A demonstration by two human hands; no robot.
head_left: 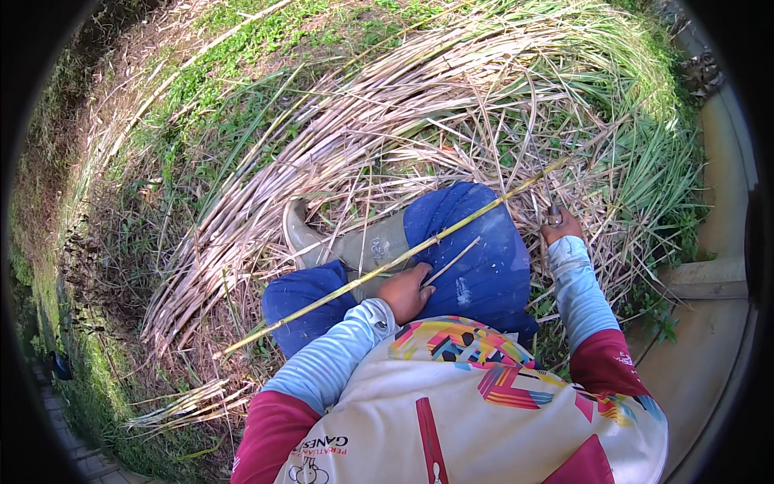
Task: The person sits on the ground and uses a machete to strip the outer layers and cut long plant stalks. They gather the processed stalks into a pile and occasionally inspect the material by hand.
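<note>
Fingers of the left hand (pixel 405 292) curled around a long yellow-green stalk (pixel 403 256) laid across the blue-trousered lap (pixel 484 258), right hand (pixel 560 227) closed on a knife handle (pixel 554 214), blade raised, rubber boot (pixel 347 246) beyond, dry cut stalks (pixel 322 153) heaped around on grass (pixel 226 73).

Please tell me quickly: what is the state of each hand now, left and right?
Left hand: closed around a long, thin yellow-green plant stalk that lies across the lap.
Right hand: closed on a small dark-handled knife at the stalk.
</note>
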